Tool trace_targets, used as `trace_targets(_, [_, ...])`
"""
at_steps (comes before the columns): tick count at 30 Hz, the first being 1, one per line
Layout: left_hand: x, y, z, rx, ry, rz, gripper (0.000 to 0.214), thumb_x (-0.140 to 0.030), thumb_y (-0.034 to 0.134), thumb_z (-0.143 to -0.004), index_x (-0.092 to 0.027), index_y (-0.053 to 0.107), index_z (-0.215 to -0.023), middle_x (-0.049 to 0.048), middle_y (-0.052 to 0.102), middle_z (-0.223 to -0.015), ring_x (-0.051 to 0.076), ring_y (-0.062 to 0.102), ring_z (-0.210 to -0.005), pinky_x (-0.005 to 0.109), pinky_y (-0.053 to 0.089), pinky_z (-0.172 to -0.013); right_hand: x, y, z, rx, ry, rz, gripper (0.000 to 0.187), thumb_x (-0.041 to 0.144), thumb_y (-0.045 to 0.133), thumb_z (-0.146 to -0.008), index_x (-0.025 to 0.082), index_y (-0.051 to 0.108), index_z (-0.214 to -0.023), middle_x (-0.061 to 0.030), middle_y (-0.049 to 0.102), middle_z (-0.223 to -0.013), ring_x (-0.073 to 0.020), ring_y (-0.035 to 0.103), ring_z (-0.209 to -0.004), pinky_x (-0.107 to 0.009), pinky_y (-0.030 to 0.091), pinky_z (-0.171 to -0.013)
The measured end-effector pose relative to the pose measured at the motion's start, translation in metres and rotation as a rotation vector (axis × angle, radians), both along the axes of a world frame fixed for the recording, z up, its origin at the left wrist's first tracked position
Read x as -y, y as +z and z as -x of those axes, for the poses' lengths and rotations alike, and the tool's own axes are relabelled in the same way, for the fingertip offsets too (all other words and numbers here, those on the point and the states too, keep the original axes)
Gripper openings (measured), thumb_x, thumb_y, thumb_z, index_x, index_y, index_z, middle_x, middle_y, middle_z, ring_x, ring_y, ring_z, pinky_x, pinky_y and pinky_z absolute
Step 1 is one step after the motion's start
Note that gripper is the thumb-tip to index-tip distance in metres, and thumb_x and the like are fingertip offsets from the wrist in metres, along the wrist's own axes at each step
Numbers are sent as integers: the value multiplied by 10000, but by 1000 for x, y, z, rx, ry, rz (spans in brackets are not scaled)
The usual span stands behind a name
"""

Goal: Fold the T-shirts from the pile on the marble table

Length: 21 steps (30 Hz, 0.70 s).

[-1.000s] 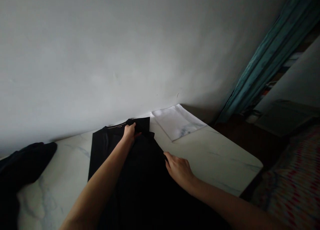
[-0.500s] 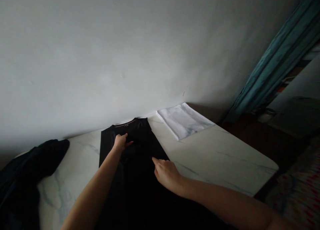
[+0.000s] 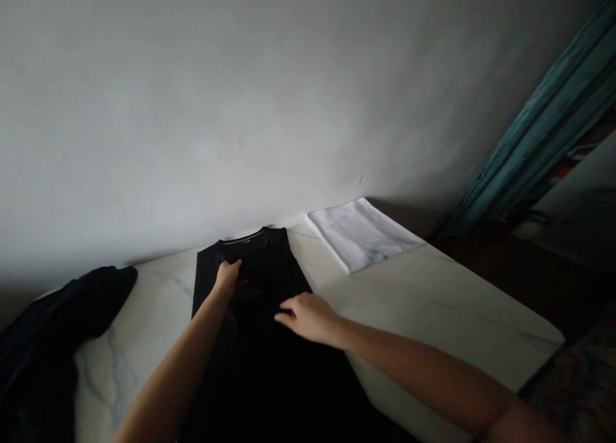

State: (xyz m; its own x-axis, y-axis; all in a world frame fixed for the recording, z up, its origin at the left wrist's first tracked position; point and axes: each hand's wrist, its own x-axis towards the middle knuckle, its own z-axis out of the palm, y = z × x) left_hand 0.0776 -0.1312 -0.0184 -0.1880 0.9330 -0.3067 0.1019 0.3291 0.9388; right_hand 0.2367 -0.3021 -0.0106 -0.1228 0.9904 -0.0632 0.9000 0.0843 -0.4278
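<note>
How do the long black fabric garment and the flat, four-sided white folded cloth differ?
The long black fabric garment shows a neckline; the flat, four-sided white folded cloth shows none. The garment stretches toward the camera, while the cloth is compact. The left hand and right hand are at the garment, neither at the cloth. Both lie on the pale, veined tabletop.

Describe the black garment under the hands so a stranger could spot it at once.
Start at the marbled table against the pale wall. Beneath the left hand and right hand, the black garment lies spread out, neckline toward the wall. Unlike the bunched dark cloth at left or the folded white cloth at right, it shows a thin pale neckline edge.
</note>
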Motion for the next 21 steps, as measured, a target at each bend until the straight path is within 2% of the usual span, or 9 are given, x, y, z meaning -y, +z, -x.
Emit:
trace_targets(2, [3, -2, 1, 18, -25, -1, 107, -160, 678, -827, -140, 648, -928, 28, 639, -747, 138, 617, -608, 252, 570, -497, -44, 7, -21, -25, -78, -86, 294, 382, 512, -967, 238, 757, -1044, -66, 760, -1066, -232, 696, -1021, -308, 503, -873])
trace_targets(5, [10, -3, 3, 46, -92, -10, 158, -211, 697, -829, -137, 658, -963, 46, 675, -782, 149, 636, -614, 242, 555, -473, -121, 15, -57, -80, -229, -141, 254, 201, 538, -939, 194, 722, -1114, -103, 709, -1204, -253, 634, -1146, -343, 467, -952])
trace_targets(8, [14, -2, 5, 50, -108, -12, 174, -193, 700, -822, -128, 657, -979, 59, 695, -823, 156, 647, -610, 236, 541, -443, -186, 14, -84, -125, -238, -140, 343, 56, 504, -903, 154, 682, -1180, -133, 643, -1316, -230, 581, -1221, -329, 434, -1007])
trace_targets(10, [15, -3, 6, 55, -95, -6, 167, -182, 699, -821, -122, 659, -971, 68, 701, -830, 159, 654, -607, 237, 540, -437, -215, 9, -94, -158, -199, -126, 367, 8, 519, -868, 137, 682, -1171, -136, 645, -1312, -204, 592, -1199, -293, 437, -1003])
trace_targets(13, [13, -9, 10, 73, -74, 3, 163, -183, 697, -823, -117, 660, -968, 82, 707, -840, 172, 668, -620, 250, 550, -434, -242, 3, -97, -215, -103, -83, 380, -33, 565, -802, 124, 704, -1120, -112, 705, -1201, -167, 649, -1073, -239, 474, -927])
trace_targets(16, [10, -19, 12, 84, -61, -2, 170, -183, 696, -827, -110, 649, -973, 93, 709, -855, 191, 681, -645, 272, 564, -429, -255, 1, -96, -241, -12, -25, 348, -28, 614, -757, 104, 726, -1059, -84, 747, -1045, -142, 673, -913, -212, 496, -824])
trace_targets(21, [9, -32, 12, 68, -46, -23, 171, -189, 698, -829, -109, 647, -971, 95, 713, -854, 204, 688, -648, 271, 558, -405, -265, 8, -101, -241, 61, 155, 215, 58, 661, -776, 69, 750, -971, -27, 724, -779, -99, 586, -665, -193, 450, -657])
